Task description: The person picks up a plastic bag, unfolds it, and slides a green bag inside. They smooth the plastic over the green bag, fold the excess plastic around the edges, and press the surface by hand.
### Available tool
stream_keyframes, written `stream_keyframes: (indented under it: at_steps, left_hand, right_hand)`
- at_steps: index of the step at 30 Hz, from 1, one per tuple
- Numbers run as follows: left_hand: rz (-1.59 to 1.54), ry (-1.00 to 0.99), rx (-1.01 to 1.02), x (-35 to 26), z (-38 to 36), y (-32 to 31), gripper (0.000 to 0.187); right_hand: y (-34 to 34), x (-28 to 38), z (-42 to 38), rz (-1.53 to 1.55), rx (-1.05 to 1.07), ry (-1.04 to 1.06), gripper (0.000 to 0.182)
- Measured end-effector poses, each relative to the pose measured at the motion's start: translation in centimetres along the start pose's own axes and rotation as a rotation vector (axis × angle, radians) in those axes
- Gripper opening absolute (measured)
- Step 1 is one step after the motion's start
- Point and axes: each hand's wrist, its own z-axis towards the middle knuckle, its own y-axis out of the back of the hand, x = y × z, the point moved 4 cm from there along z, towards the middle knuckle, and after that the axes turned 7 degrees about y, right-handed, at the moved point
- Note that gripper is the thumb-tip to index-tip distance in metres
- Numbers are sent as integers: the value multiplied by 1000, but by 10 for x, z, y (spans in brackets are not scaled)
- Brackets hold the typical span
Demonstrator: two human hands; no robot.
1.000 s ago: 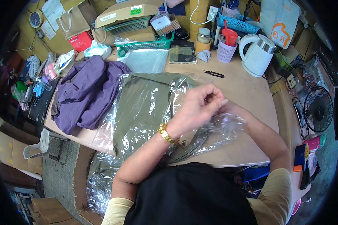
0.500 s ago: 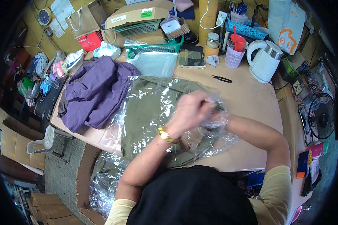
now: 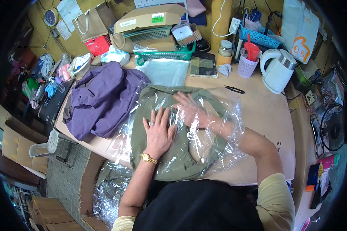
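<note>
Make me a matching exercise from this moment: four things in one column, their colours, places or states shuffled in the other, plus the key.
1. kettle
2. purple garment
3. snips
4. left hand

A. black, lying on the table
B. fingers spread over the olive garment
C. white, right of the lilac cup
D. crumpled in a heap

Pairs: 1-C, 2-D, 3-A, 4-B
</note>
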Motion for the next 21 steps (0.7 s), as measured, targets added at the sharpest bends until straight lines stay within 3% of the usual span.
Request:
stream_keyframes:
  at_steps: [1, 2, 4, 8, 10, 12, 13, 16, 18, 20, 21]
  left_hand:
    - [-40, 17, 48, 1, 0, -6, 64]
    - [-40, 17, 45, 3, 1, -10, 64]
    - [-66, 2, 27, 5, 2, -13, 65]
    - [-1, -15, 101, 7, 6, -16, 67]
    - [9, -16, 110, 5, 7, -13, 70]
    - [-20, -9, 140, -1, 7, -9, 69]
    - [-51, -5, 135, 1, 6, -13, 71]
    - [-6, -6, 114, -2, 7, -12, 71]
    - [-131, -41, 92, -15, 10, 0, 70]
    - [-265, -157, 105, -48, 22, 27, 72]
    - [-426, -256, 57, -68, 31, 43, 72]
  right_hand:
    - [-2, -1, 9, 14, -53, -98, 55]
    - [0, 0, 12, 13, -53, -96, 55]
    - [-5, -4, 13, -160, 199, -205, 68]
    - [-4, 3, 21, -130, 331, -221, 87]
    - [-5, 1, 28, -222, 404, -207, 81]
    - [-29, -7, 27, -169, 424, 120, 76]
    - [-27, -10, 31, 65, 318, 38, 71]
    - [-27, -13, 38, -35, 216, -110, 70]
    - [-26, -7, 45, -84, 267, -152, 71]
    - [-15, 5, 52, -378, 493, 39, 73]
    - [-38, -8, 39, -497, 169, 168, 80]
